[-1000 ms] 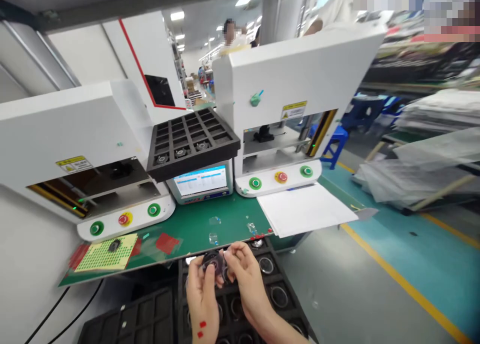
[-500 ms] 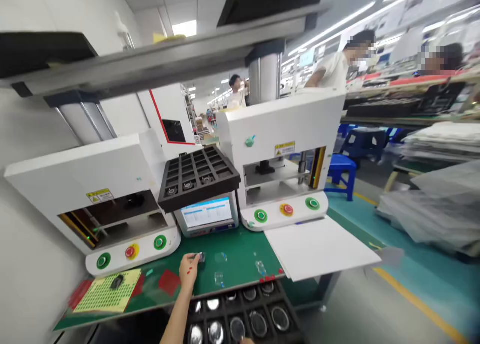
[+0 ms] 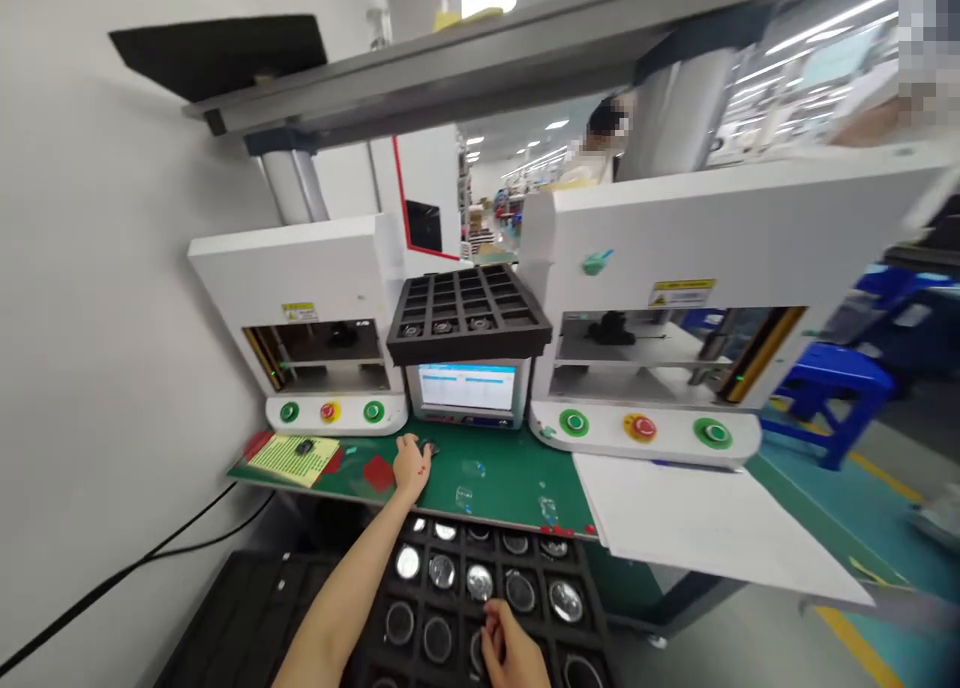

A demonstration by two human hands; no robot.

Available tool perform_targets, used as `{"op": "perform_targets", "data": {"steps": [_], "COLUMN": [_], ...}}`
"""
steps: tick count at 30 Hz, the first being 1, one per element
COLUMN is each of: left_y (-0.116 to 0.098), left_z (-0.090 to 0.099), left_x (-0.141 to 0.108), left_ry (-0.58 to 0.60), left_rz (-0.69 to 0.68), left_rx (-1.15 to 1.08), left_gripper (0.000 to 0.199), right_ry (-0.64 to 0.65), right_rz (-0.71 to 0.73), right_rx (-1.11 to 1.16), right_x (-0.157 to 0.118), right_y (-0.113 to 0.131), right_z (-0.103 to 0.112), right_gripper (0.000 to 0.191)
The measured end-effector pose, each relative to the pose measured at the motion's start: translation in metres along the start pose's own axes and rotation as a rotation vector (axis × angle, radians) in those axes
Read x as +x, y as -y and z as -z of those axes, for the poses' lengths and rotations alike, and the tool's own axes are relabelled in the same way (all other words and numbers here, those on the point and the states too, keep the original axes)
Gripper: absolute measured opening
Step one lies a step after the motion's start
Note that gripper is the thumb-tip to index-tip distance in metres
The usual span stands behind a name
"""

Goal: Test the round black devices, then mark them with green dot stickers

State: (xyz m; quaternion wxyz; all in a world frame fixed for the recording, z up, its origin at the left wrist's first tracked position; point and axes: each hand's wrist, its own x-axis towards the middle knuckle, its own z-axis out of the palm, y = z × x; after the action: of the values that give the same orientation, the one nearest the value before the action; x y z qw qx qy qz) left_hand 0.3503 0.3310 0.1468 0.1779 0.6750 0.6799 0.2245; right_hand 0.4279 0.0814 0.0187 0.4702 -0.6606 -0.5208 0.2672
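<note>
At seven o'clock, my half-curled left hand [image 3: 412, 468] is touching a dark part [image 3: 428, 448] on the tabletop [image 3: 502, 468]. At six, my right hand [image 3: 514, 650] is bending over the black tray [image 3: 459, 608]; both grips are staying unclear.

There are 2 hands [image 3: 412, 466], 2 machines [image 3: 300, 268], 4 green buttons [image 3: 574, 423], 2 red buttons [image 3: 643, 427].

Green bench top [image 3: 510, 468] bears two white machines [image 3: 675, 238], a screen unit [image 3: 466, 388], white sheets [image 3: 690, 518] at right, yellowish sheet [image 3: 289, 460] at left, red film [image 3: 379, 473], clear scraps [image 3: 464, 496]
</note>
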Motion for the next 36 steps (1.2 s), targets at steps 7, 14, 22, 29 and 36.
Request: {"op": "perform_targets", "data": {"steps": [7,14,22,29,36], "left_y": [0.075,0.152,0.16,0.149,0.141], "left_z": [0.035,0.053,0.026,0.02,0.028], "left_x": [-0.045,-0.061,-0.032,-0.037,-0.05], "left_ry": [-0.041,-0.123,0.08,0.166,0.2], "left_rz": [-0.036,0.248,0.493,0.468,0.396], "left_rx": [-0.143,-0.353,-0.689,-0.866,-0.848], "left_gripper": [0.021,0.02,0.028,0.024,0.021], "right_ry": [-0.055,-0.135,-0.115,-0.095,-0.094], "right_rz": [0.023,0.061,0.111,0.082,0.052], "right_rx": [0.058,0.042,0.003,0.029,0.05], "right_x": [-0.005,-0.023,-0.041,-0.043,-0.043], "right_y": [-0.003,-0.008,-0.014,-0.003,-0.002], "right_z": [0.006,-0.002,-0.002,0.007,0.007], "right_gripper": [0.045,0.058,0.054,0.044,0.041]}}
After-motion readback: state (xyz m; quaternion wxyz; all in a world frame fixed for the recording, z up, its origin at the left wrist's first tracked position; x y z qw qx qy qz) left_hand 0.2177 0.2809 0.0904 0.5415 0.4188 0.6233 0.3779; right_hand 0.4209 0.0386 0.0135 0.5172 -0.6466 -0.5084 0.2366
